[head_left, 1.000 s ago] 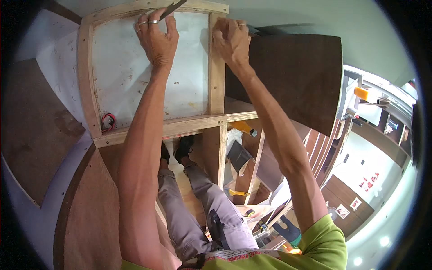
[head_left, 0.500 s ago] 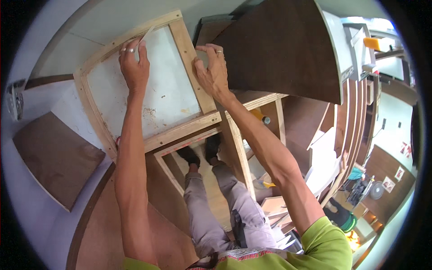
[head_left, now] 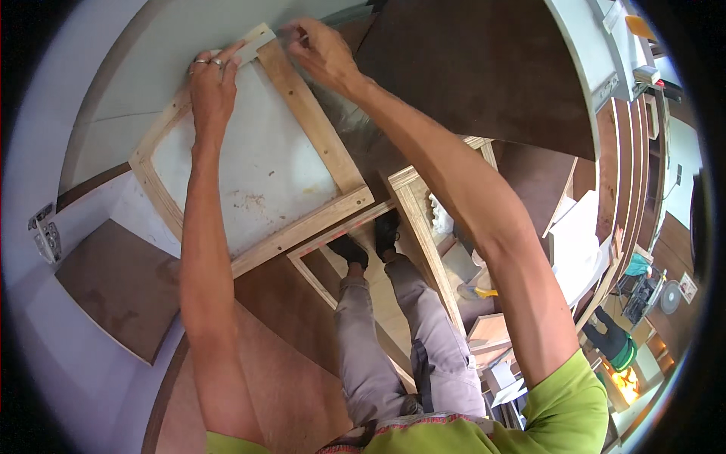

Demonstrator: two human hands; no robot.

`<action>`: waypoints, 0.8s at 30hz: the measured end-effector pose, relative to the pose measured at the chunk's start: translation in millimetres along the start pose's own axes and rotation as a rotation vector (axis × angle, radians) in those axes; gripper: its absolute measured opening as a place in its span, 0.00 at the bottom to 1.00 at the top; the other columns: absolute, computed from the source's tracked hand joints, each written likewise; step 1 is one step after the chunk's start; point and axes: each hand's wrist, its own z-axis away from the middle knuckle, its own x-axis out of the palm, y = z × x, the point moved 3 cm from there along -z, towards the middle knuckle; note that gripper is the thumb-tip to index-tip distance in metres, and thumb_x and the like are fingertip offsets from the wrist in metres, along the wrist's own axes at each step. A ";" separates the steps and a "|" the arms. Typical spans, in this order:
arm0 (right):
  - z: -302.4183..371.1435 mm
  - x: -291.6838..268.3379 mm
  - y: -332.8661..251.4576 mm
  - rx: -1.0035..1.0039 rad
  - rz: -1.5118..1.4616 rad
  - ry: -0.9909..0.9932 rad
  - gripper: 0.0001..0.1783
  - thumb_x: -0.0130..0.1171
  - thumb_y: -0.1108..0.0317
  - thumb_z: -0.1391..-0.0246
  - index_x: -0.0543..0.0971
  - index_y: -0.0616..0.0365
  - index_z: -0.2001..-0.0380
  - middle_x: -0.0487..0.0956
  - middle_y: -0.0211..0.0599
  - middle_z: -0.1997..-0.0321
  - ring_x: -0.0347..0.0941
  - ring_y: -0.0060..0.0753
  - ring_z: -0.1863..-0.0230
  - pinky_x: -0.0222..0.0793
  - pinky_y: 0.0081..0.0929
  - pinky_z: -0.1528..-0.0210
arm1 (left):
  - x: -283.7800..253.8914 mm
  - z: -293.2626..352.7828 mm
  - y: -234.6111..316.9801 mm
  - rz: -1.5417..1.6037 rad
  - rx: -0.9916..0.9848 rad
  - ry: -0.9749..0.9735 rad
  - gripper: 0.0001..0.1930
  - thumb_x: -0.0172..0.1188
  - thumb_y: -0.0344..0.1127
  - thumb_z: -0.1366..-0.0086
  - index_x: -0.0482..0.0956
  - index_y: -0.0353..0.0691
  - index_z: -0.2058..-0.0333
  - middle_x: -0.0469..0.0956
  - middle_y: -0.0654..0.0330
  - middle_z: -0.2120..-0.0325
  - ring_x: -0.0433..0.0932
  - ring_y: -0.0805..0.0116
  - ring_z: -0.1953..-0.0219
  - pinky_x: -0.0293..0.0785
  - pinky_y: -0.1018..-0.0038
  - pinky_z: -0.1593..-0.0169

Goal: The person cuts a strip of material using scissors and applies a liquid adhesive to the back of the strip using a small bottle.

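Note:
A light wooden frame (head_left: pixel 308 117) with a white panel (head_left: pixel 246 155) inside it stands in front of me, sawdust specks on the panel. Along its far rail lies a thin whitish strip (head_left: pixel 255 50), reaching toward the far right corner. My left hand (head_left: pixel 212 91) grips this strip against the rail, two rings on its fingers. Just beyond that corner is my right hand (head_left: pixel 324 54), thumb and fingers pinched together. Whatever sits in that pinch is too small to make out.
A large dark brown panel (head_left: pixel 476 72) rises at the right. A smaller brown board (head_left: pixel 121 284) leans at the left. Below are open wooden cabinet frames (head_left: pixel 423 242) around my legs. Farther right, a person (head_left: pixel 616 344) bends near a fan (head_left: pixel 670 296).
The strip, earlier sticking up from my left hand, now lies along the far rail. My right hand has moved away from the side rail to the far corner, its fingers now pinched.

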 end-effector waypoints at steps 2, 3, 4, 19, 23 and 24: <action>-6.1 7.8 0.2 -0.058 -0.107 -0.025 0.17 0.55 0.66 0.42 0.77 0.59 0.51 0.80 0.42 0.62 0.77 0.34 0.63 0.72 0.31 0.56 | 2.8 4.5 -8.5 -0.063 0.011 0.014 0.15 0.51 0.39 0.30 0.81 0.48 0.49 0.75 0.42 0.56 0.72 0.45 0.53 0.67 0.60 0.46; -6.9 10.8 2.5 -0.021 -0.095 -0.040 0.17 0.55 0.65 0.42 0.77 0.58 0.51 0.80 0.41 0.62 0.77 0.33 0.63 0.72 0.31 0.57 | 3.8 6.3 -13.1 -0.094 0.018 0.021 0.15 0.51 0.40 0.29 0.80 0.48 0.48 0.75 0.40 0.55 0.72 0.45 0.52 0.67 0.60 0.47; -9.2 11.6 2.0 0.016 -0.079 -0.059 0.17 0.56 0.65 0.42 0.77 0.58 0.50 0.81 0.41 0.62 0.77 0.32 0.63 0.72 0.31 0.57 | 3.6 6.3 -14.5 -0.088 -0.002 -0.009 0.15 0.51 0.40 0.29 0.80 0.48 0.48 0.75 0.40 0.56 0.71 0.45 0.52 0.67 0.60 0.47; -9.7 8.4 -0.5 0.093 -0.233 -0.081 0.15 0.49 0.66 0.39 0.75 0.62 0.53 0.82 0.48 0.58 0.78 0.42 0.55 0.71 0.35 0.51 | -2.1 6.9 -12.2 0.036 0.022 -0.009 0.15 0.51 0.39 0.30 0.81 0.49 0.49 0.75 0.47 0.61 0.70 0.50 0.56 0.63 0.61 0.46; -4.8 7.4 -3.7 0.047 -0.324 -0.047 0.18 0.49 0.65 0.38 0.74 0.62 0.49 0.80 0.51 0.52 0.77 0.42 0.50 0.70 0.33 0.47 | 2.4 8.9 -11.7 0.137 -0.039 0.055 0.14 0.53 0.36 0.31 0.82 0.55 0.50 0.72 0.54 0.67 0.69 0.56 0.62 0.66 0.65 0.50; -5.4 6.8 -2.8 0.087 -0.320 -0.063 0.18 0.49 0.65 0.38 0.74 0.62 0.48 0.80 0.51 0.52 0.76 0.43 0.50 0.70 0.34 0.47 | 2.6 8.5 -11.5 0.204 -0.076 0.030 0.14 0.53 0.35 0.31 0.82 0.55 0.50 0.72 0.54 0.68 0.68 0.56 0.62 0.66 0.66 0.50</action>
